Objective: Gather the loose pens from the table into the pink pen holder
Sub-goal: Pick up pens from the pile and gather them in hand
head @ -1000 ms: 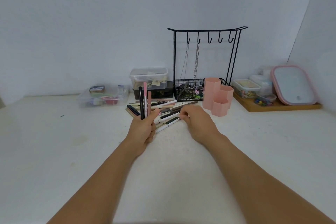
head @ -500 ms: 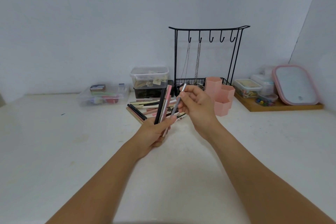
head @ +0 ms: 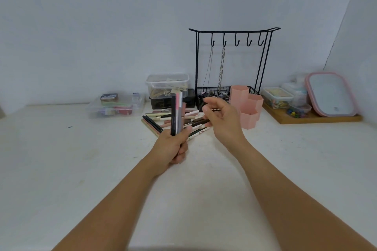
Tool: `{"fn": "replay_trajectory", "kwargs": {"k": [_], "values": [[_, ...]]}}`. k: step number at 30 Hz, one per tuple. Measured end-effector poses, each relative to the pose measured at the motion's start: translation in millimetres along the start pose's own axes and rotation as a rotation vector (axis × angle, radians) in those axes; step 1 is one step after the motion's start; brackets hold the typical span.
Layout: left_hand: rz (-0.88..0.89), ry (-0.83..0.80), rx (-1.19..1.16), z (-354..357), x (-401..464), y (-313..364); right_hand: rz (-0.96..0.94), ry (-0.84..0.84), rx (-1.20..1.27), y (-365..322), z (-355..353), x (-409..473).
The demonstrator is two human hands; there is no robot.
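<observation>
Left hand (head: 172,146) clenched upright; right hand (head: 221,117) raised, fingers loosely curled.

The hexagonal plastic pen holder (head: 247,106) is pale pink all over. The upright bundle of pens (head: 177,113) mixes black, grey and pink barrels. The loose pile of pens on the table (head: 175,120) shows cream, black, brown and pink. The wire jewellery stand (head: 234,32) is black. The rectangular lid (head: 331,93) is white with a pink rim, on a brown wooden tray (head: 314,119). The table top (head: 61,159) is white.
</observation>
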State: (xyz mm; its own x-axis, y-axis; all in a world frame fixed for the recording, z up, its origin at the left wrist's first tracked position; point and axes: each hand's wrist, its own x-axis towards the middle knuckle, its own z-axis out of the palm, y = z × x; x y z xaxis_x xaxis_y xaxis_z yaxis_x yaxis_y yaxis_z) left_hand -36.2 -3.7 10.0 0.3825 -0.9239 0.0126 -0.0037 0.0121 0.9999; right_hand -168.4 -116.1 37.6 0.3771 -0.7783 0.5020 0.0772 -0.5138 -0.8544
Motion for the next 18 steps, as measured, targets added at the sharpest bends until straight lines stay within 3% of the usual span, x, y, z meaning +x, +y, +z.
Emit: {"fn": "replay_trajectory", "kwargs": {"k": [3,5,9,18], "values": [[-0.021,0.118,-0.090,-6,5,2,-0.067,-0.038,-0.444,33,-13,1],[-0.047,0.195,-0.118,-10,7,3,-0.040,-0.153,-0.561,52,-14,-3],[-0.048,0.315,-0.146,-13,7,7,-0.004,-0.258,-0.671,65,-11,2],[-0.004,0.344,-0.132,-22,13,2,-0.070,-0.326,-0.776,62,-2,20]]}}
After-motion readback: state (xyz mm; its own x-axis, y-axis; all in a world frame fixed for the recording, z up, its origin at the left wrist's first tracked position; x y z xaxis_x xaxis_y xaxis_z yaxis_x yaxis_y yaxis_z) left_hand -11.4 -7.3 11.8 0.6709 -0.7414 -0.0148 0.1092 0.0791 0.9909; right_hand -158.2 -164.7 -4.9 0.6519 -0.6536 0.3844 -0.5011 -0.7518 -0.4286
